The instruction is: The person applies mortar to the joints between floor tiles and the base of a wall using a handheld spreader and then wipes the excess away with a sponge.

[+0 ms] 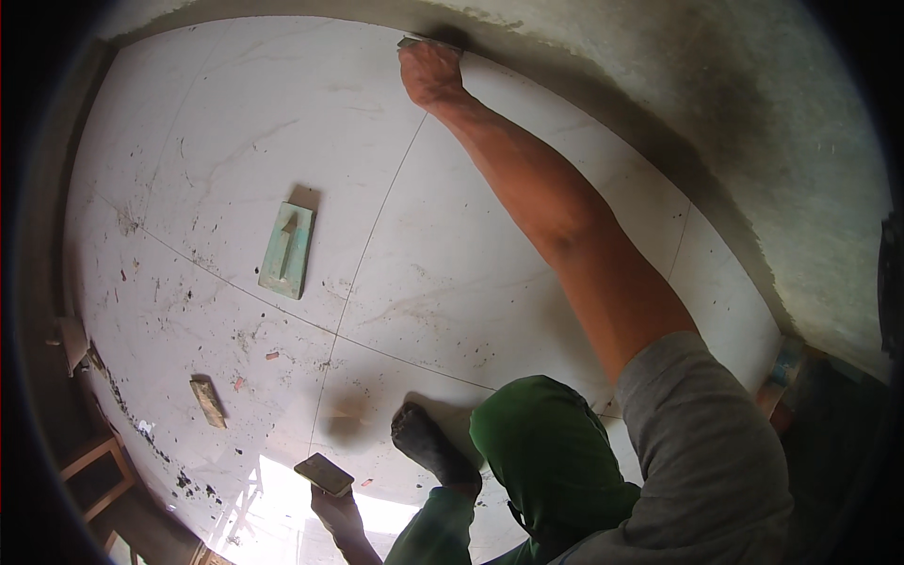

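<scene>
My right hand point(431, 73) is closed on a flat grey tool point(411, 44), mostly hidden under it, where the white marbled tile floor point(480, 179) meets the grey plastered wall at the top. My left hand point(334, 513), low in the picture, grips a rectangular flat-plated tool point(322, 474) with a dull olive-grey face. A pale green float point(287, 250) with a raised handle lies on the tiles left of my right forearm. My green-trousered legs point(537, 443) and a dark foot point(424, 438) are beneath me.
A worn narrow block point(207, 400) lies at the lower left among scattered debris point(184, 480). A wooden frame point(99, 461) stands at the left edge. The plastered wall point(744, 122) curves along the top and right. Dim objects point(791, 377) sit at the far right.
</scene>
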Motion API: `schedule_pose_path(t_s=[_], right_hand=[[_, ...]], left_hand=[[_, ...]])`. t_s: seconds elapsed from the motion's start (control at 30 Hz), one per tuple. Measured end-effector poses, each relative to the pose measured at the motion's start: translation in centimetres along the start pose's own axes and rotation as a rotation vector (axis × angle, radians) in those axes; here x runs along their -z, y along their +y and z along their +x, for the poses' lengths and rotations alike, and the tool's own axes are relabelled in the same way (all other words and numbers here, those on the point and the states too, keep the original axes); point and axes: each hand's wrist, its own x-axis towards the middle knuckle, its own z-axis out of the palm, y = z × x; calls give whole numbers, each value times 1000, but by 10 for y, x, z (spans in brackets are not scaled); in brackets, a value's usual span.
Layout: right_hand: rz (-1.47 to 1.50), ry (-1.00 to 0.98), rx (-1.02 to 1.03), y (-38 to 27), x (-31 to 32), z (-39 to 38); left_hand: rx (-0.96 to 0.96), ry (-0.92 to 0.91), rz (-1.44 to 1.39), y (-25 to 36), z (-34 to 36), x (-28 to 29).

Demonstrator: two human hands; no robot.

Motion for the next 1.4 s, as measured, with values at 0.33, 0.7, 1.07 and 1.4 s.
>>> schedule_pose_path(t_s=[0.33, 0.7, 1.07, 1.4], right_hand=[[12, -56, -55, 0, 7, 3], [16, 34, 17, 3, -5, 1], [11, -27, -16, -3, 6, 4], [15, -110, -21, -5, 21, 7]], left_hand=[[-101, -17, 181, -2, -2, 5], [-84, 1, 13, -10, -3, 7], [-52, -10, 83, -6, 0, 4], [15, 150, -289, 20, -14, -27]])
